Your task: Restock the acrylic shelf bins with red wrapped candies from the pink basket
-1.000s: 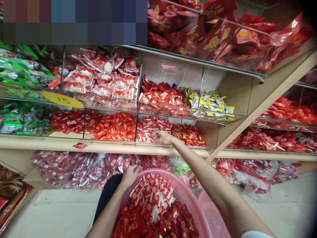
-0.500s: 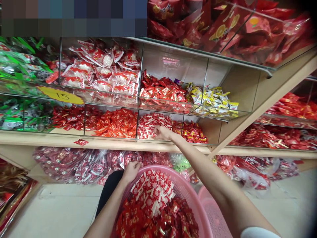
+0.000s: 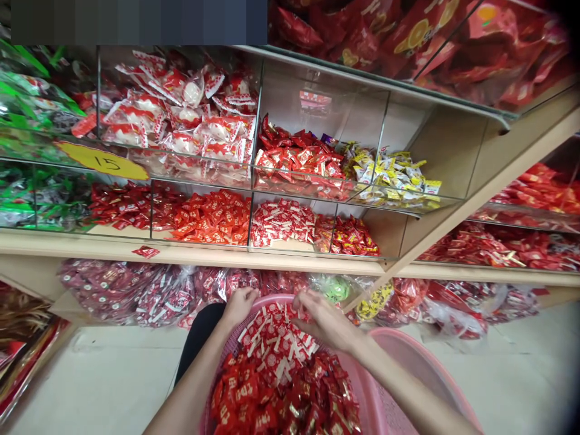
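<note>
A pink plastic basket (image 3: 370, 386) holds small red-and-white wrapped candies (image 3: 276, 344) towards its far side and red wrapped candies (image 3: 244, 386) nearer me. At the basket's far left rim, my left hand (image 3: 240, 306) is closed on the edge. My right hand (image 3: 324, 317) hangs over the far right side, just above the red-and-white candies. Its fingers are bent, with the thumb apart from them, and no candy shows clearly between them. Matching red-and-white candies (image 3: 285, 219) lie in a lower shelf bin ahead, with bare bin floor at the front.
Shelves with clear dividers hold several candy kinds, including orange-red packets (image 3: 212, 214) and yellow ones (image 3: 394, 172). A yellow price tag (image 3: 102, 161) reads 15. One loose red packet (image 3: 145, 251) lies on the shelf ledge (image 3: 199, 258). Another pink basket (image 3: 435, 368) stands at right; bagged candy (image 3: 109, 290) lies underneath.
My right hand has come back from the red-and-white candy bin to above the basket. My left hand stays on the rim. The view has shifted slightly.
</note>
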Motion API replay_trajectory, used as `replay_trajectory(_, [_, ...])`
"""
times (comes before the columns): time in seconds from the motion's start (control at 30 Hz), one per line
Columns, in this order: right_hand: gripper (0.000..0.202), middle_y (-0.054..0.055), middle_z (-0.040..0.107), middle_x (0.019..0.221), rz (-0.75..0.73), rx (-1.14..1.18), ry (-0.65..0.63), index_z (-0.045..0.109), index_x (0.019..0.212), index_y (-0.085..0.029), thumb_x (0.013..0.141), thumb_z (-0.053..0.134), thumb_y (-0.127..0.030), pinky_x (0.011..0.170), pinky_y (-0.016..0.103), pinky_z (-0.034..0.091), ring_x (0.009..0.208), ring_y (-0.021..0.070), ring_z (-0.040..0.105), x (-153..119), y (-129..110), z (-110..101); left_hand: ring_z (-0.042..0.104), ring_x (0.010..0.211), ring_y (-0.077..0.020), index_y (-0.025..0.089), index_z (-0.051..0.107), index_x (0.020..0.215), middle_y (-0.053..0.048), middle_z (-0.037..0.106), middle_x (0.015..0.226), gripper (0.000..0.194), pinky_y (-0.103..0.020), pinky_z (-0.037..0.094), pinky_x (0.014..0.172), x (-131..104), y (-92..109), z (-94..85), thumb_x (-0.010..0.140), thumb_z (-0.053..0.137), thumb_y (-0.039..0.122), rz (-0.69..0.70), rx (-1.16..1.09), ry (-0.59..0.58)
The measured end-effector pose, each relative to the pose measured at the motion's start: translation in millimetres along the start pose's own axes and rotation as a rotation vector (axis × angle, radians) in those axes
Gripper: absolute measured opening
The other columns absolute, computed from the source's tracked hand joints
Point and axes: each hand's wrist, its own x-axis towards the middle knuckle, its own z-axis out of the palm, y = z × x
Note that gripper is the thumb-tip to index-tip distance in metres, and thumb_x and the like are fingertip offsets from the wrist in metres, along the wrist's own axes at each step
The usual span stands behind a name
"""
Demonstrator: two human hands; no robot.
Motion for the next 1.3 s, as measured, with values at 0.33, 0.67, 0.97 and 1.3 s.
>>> replay_trajectory(0.33, [0.010, 0.002, 0.053, 0.081, 0.193, -0.137, -0.019, 0.041, 0.085, -0.021, 0.079, 0.048, -0.022, 0.064, 0.028, 0.036, 0.075, 0.0171, 0.049, -25.7, 33.2, 26.4, 0.048, 0.055, -0.0130, 0.014, 0.060, 0.064, 0.000, 0.056, 0.056, 0.041, -0.023, 0.032, 0.054, -0.3, -0.8, 0.8, 0.073, 0.043, 0.050, 0.046, 0.057, -0.013])
replay_trajectory(0.67, [0.013, 0.002, 0.054, 0.078, 0.192, -0.192, -0.028, 0.042, 0.083, -0.020, 0.075, 0.052, -0.018, 0.063, 0.026, 0.035, 0.072, 0.0165, 0.050, -25.8, 22.8, 43.1, 0.051, 0.058, -0.0151, 0.014, 0.062, 0.068, -0.001, 0.057, 0.056, 0.041, -0.024, 0.034, 0.055, -0.5, 0.3, 0.4, 0.072, 0.045, 0.050, 0.029, 0.036, -0.002])
replay_trajectory(0.97, [0.013, 0.002, 0.054, 0.076, 0.214, -0.185, 0.036, 0.040, 0.083, -0.021, 0.076, 0.051, -0.020, 0.062, 0.026, 0.036, 0.072, 0.0168, 0.050, -31.5, 21.2, 40.8, 0.050, 0.056, -0.0145, 0.013, 0.063, 0.068, -0.002, 0.060, 0.059, 0.043, -0.023, 0.034, 0.055, -0.4, -1.5, -0.1, 0.073, 0.043, 0.052, 0.056, 0.040, -0.009])
replay_trajectory(1.3, [0.031, 0.005, 0.060, 0.076, 0.375, -0.308, -0.070, 0.043, 0.093, -0.020, 0.067, 0.060, -0.014, 0.059, 0.028, 0.038, 0.071, 0.0207, 0.056, -58.0, -4.0, 84.2, 0.048, 0.054, -0.0133, 0.015, 0.061, 0.067, 0.000, 0.058, 0.057, 0.042, -0.023, 0.033, 0.054, 0.8, -4.3, 1.9, 0.074, 0.042, 0.051, 0.050, 0.054, -0.008])
